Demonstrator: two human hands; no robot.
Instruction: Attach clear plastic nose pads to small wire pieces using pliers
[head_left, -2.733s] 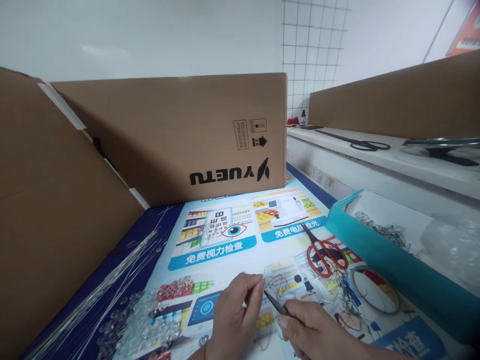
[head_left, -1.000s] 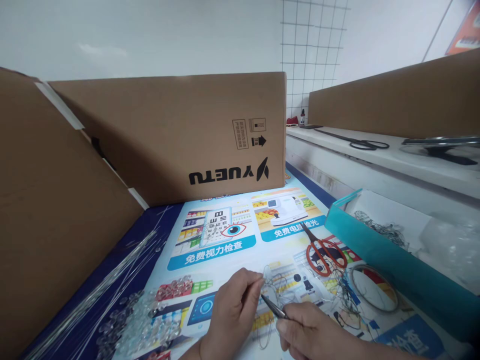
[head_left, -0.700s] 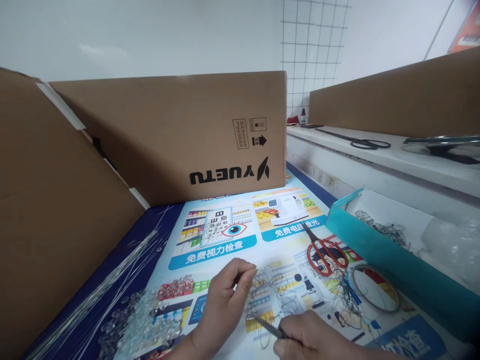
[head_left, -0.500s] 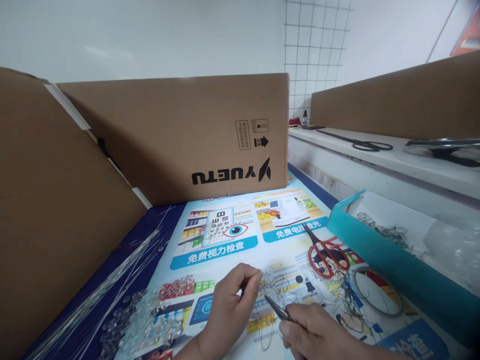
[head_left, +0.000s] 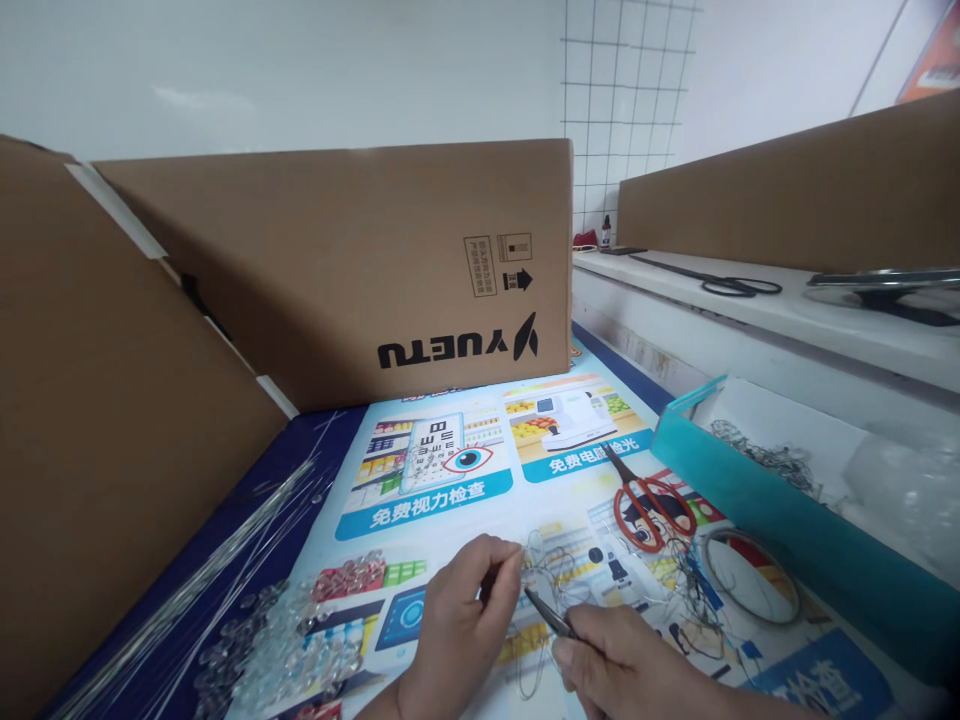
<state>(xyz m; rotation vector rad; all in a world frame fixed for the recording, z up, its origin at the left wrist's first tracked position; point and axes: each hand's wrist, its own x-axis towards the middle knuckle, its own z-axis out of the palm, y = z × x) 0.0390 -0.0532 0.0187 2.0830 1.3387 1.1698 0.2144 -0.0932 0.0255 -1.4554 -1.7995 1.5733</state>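
My left hand [head_left: 457, 630] pinches a thin loop of wire [head_left: 541, 568] between thumb and forefinger, low in the middle of the view. My right hand [head_left: 637, 670] grips slim dark pliers [head_left: 549, 612] whose tip points up-left at the wire by my left fingertips. Both hands hover just above a printed poster mat [head_left: 450, 470]. More tangled wire [head_left: 690, 590] lies to the right of my hands.
Clear beads [head_left: 285, 640] and straight wire rods [head_left: 202, 570] lie at the left. Red-handled scissors [head_left: 645, 505] and a wire ring [head_left: 750, 580] sit right of the hands, beside a teal box [head_left: 772, 520]. Cardboard boxes [head_left: 360, 270] wall in the back and left.
My left hand lifted to the left with the wire and came back; the pliers dipped lower, then returned to the wire. The hands now sit much as they did at the start.
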